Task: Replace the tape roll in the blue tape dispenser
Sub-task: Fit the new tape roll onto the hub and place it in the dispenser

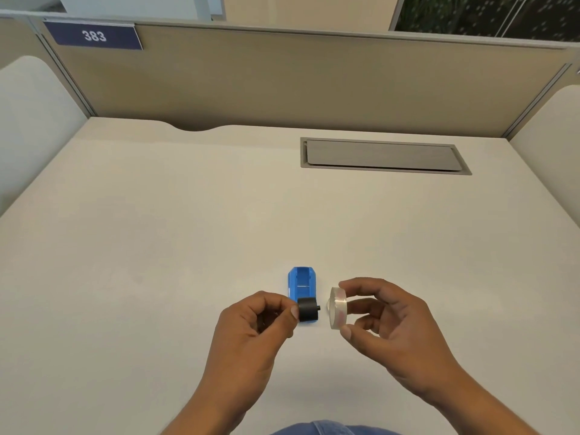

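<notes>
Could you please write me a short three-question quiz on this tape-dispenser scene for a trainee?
1. True or false: the clear tape roll is already seated in the blue dispenser.
2. Which hand holds the black spindle? A) left hand B) right hand C) neither
3. Fill in: the number on the partition sign reads ___.

Key
1. False: the right hand's fingers hold the roll beside the dispenser, which lies on the desk.
2. A
3. 383
</notes>
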`<action>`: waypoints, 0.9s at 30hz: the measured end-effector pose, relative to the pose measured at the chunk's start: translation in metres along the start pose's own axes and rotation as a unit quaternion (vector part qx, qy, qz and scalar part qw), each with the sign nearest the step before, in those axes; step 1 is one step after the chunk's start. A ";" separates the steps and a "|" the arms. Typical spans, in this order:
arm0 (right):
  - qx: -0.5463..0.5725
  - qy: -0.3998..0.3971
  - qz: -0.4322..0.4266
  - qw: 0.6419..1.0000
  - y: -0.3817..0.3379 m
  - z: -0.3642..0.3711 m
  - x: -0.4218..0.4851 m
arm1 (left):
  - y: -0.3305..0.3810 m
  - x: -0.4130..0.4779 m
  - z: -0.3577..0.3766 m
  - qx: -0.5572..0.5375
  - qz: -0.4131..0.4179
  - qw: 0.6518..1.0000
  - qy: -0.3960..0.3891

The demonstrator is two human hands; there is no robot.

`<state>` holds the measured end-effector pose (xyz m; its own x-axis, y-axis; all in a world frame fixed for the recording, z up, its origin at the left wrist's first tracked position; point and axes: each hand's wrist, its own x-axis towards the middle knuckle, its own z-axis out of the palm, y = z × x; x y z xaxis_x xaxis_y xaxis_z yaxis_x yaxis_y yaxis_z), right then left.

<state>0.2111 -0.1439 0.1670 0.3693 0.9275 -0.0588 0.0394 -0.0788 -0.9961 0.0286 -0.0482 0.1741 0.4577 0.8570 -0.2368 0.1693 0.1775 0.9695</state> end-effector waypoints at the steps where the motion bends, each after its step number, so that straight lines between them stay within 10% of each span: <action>1: 0.001 -0.002 -0.002 1.000 -0.001 0.000 0.000 | 0.000 0.000 0.000 0.000 0.000 1.000 -0.002; 27: -0.067 -0.053 0.000 0.996 -0.023 0.012 -0.002 | 0.001 -0.004 0.005 0.037 0.025 0.999 -0.029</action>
<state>0.1985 -0.1396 0.1890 0.2694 0.9603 -0.0722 0.1663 -0.1203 -0.9787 0.0310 -0.0536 0.1760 0.5161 0.8344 -0.1931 0.2083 0.0964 0.9733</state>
